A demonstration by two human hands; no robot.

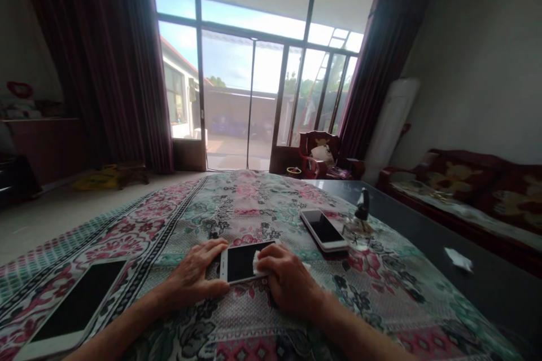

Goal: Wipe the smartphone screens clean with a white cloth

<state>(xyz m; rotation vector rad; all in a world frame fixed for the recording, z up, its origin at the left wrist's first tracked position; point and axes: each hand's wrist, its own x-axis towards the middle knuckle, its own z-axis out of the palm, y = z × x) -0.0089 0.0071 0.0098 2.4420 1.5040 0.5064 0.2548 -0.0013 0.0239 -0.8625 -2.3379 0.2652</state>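
A white phone with a dark screen lies on the flowered cloth in front of me. My left hand clasps its left end, fingers above it and thumb below. My right hand is closed on a small white wipe pressed onto the right end of the screen. A second white phone lies further back to the right. A large white tablet rests at the near left.
A small clear spray bottle with a dark top stands beside the second phone. A crumpled white scrap lies on the dark table at right. A red sofa runs along the right wall; glass doors are ahead.
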